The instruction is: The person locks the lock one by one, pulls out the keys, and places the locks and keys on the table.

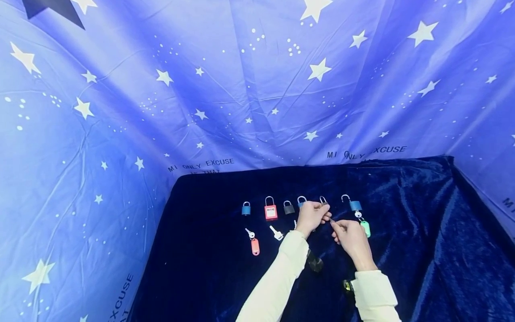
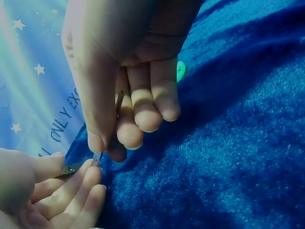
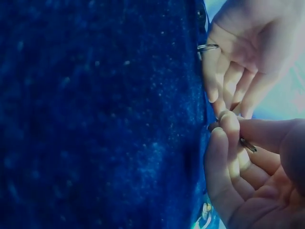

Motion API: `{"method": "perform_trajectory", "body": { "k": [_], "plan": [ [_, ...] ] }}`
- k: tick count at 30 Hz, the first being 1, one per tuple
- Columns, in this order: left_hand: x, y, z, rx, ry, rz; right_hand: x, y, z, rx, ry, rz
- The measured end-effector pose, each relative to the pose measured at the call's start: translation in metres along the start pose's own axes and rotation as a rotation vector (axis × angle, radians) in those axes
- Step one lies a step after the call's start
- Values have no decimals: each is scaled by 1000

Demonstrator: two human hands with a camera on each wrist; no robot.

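Note:
In the head view my left hand (image 1: 314, 218) grips a small padlock, whose upright shackle (image 1: 322, 199) shows above the fingers. Just to the right, my right hand (image 1: 351, 239) pinches a small key (image 1: 331, 221) between thumb and fingers, close to the padlock's lower side. Up close in the left wrist view, the silver key blade (image 2: 96, 158) points from the right hand (image 2: 128, 90) toward the padlock (image 2: 71, 169) in the left hand (image 2: 57, 195). The fingers hide whether the blade is in the lock. The key's dark end (image 3: 248, 145) shows in the right wrist view.
Across the dark blue cloth (image 1: 209, 277) stand a blue padlock (image 1: 246, 209), a red padlock (image 1: 271, 212), a dark padlock (image 1: 289, 208) and a partly hidden blue one (image 1: 301, 201). Rightward lies an opened blue padlock (image 1: 356, 205) with green tag (image 1: 365, 229). Nearer are a red-tagged key (image 1: 255, 247) and another key (image 1: 276, 232).

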State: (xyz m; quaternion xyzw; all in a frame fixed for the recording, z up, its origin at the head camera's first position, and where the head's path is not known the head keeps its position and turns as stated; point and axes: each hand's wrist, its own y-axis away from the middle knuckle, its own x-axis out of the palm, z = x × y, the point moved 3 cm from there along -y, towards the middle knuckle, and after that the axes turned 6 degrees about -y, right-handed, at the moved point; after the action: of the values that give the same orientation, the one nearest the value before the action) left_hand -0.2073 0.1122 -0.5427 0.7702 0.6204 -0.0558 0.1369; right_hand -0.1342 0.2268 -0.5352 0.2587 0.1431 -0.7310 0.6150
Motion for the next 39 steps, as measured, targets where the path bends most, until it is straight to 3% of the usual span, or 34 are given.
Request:
{"method": "perform_trajectory", "body": {
  "k": [15, 21, 32, 39],
  "plan": [
    [3, -8, 1, -91, -148, 16, 6, -6, -2, -31, 94, 99],
    [4, -13, 2, -109, -158, 18, 6, -9, -2, -55, 138, 145],
    [6, -19, 3, -159, -180, -8, 4, -12, -6, -81, 121, 179],
    [7, -17, 0, -153, -198, -13, 5, -14, -5, -131, 205, 183]
  ]
}}
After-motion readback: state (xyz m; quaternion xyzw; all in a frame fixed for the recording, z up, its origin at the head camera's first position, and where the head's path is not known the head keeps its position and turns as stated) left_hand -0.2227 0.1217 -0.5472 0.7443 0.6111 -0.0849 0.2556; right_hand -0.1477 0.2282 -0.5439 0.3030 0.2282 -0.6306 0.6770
